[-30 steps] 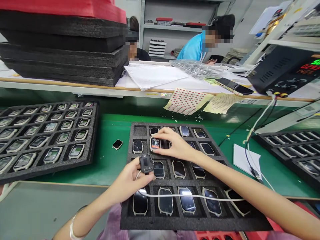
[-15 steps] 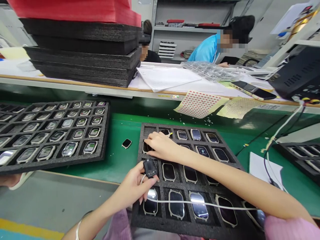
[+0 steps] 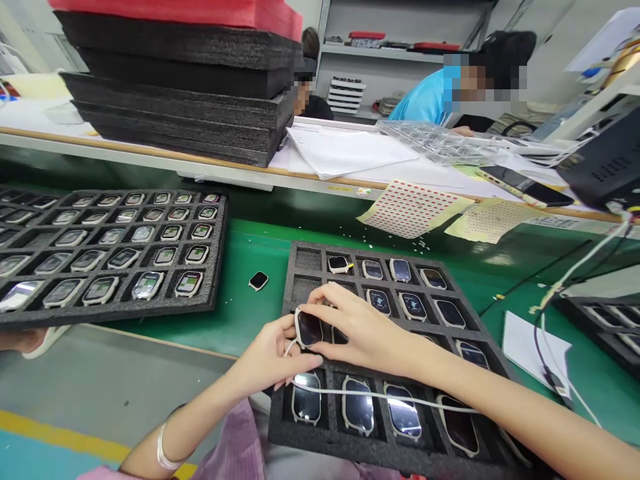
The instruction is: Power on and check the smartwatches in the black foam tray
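Note:
My right hand (image 3: 350,327) is closed on a smartwatch (image 3: 309,329) without a strap, its dark screen facing up. My left hand (image 3: 277,353) meets it from the left, fingers closed round a small black charging block that the watch now hides. A white cable (image 3: 370,395) runs from the left hand across the tray. Both hands are above a black foam tray (image 3: 345,437), whose pockets hold several watch bodies, most with dark screens. Two of them, such as this lit watch (image 3: 413,306), show a clock face.
A second foam tray (image 3: 220,267) full of watches lies at the left, and a single watch (image 3: 259,281) sits on the green mat between. Behind is a shelf with stacked foam trays (image 3: 185,87), papers (image 3: 345,150) and a phone (image 3: 525,187). Two people sit beyond.
My right hand has lifted the watch out of its left-column pocket and brought it toward me onto the black block in my left hand. The view has shifted slightly.

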Tool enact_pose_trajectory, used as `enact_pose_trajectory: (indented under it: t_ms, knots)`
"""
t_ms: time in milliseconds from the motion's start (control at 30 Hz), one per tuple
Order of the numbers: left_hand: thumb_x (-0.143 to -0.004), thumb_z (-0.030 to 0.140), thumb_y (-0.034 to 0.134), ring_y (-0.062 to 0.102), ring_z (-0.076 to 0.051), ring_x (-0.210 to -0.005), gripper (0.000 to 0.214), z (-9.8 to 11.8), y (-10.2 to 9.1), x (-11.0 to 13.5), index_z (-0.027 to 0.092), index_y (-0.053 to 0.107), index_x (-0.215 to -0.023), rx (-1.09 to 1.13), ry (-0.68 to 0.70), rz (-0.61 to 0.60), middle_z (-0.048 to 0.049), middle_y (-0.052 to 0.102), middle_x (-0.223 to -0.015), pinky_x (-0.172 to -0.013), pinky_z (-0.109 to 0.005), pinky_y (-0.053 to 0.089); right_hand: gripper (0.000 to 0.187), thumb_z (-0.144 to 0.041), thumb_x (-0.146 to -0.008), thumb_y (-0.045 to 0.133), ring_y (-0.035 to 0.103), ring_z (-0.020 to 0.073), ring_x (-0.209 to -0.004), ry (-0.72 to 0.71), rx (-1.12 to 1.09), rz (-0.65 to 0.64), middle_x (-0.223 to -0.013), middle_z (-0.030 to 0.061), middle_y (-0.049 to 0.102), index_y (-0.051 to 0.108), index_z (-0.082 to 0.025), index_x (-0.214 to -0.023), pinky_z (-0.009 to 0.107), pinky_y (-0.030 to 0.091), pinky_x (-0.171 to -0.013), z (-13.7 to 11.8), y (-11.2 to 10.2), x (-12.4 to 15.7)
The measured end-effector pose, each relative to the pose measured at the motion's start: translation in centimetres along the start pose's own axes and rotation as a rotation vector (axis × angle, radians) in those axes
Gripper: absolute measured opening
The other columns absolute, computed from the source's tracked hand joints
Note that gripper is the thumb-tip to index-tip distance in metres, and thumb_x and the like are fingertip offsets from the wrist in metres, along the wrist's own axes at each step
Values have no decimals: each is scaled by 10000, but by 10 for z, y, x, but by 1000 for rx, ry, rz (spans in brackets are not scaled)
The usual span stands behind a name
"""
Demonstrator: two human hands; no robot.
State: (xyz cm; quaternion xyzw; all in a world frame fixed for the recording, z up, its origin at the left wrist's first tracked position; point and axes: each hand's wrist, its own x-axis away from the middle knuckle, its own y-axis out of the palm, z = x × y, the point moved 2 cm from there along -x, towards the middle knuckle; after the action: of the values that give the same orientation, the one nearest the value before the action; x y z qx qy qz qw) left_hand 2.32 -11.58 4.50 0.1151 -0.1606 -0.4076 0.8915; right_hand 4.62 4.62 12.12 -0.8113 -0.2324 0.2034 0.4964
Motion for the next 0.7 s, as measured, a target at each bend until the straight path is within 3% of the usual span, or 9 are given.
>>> enact_pose_trajectory:
  t_ms: [133, 333, 400, 467, 567, 633, 700]
  knots:
    - [-796, 419, 655, 365, -9, -290, 368, -5, 4, 1, 134, 552, -1005, -16, 40, 102, 56, 541, -583, -270, -126, 240, 343, -246, -884, 594, 517, 243, -1025, -27, -4, 12, -1122, 119, 547, 534, -130, -1201, 396, 459, -908, 5, 12, 0]
    - [-824, 383, 632, 310, -18, -268, 266, -7, 5, 2, 130, 557, -852, -26, 49, 170, 105, 403, -422, -276, -131, 186, 345, -197, -865, 585, 560, 217, -940, -38, -146, 114, -1047, 111, 559, 521, -127, -1197, 353, 507, -819, 8, 31, 0]
    - [-822, 363, 641, 289, -11, -275, 249, -6, 5, 3, 127, 568, -855, -13, 51, 163, 102, 408, -441, -283, -136, 180, 328, -208, -867, 589, 562, 206, -912, -37, -201, 145, -1025, 105, 559, 532, -128, -1180, 336, 511, -796, 7, 34, 1]
    - [-823, 330, 647, 354, -19, -332, 224, -5, 6, 5, 125, 585, -888, 26, 80, 144, 77, 470, -502, -339, -136, 274, 283, -227, -874, 595, 559, 199, -907, -41, -240, 158, -1015, 102, 561, 554, -129, -1136, 326, 507, -793, 6, 35, 2]
    - [-826, 285, 649, 546, -89, -591, 209, -5, 8, 6, 120, 598, -943, 88, 137, 110, -6, 599, -706, -591, -201, 455, 254, -242, -879, 602, 556, 194, -911, -51, -264, 165, -1018, 103, 566, 568, -128, -1103, 320, 500, -799, 5, 32, 4]
    - [-831, 275, 642, 578, -138, -743, 212, -4, 9, 6, 114, 598, -961, 79, 149, 98, -41, 620, -803, -710, -253, 463, 276, -239, -879, 602, 556, 196, -920, -59, -264, 168, -1031, 108, 569, 564, -130, -1129, 324, 499, -803, 5, 31, 6]
    - [-839, 271, 631, 564, -144, -768, 202, -3, 10, 5, 110, 596, -957, 38, 148, 97, -41, 611, -818, -722, -256, 448, 288, -239, -878, 602, 557, 203, -932, -69, -259, 176, -1039, 116, 571, 563, -130, -1142, 331, 501, -808, 6, 30, 7]
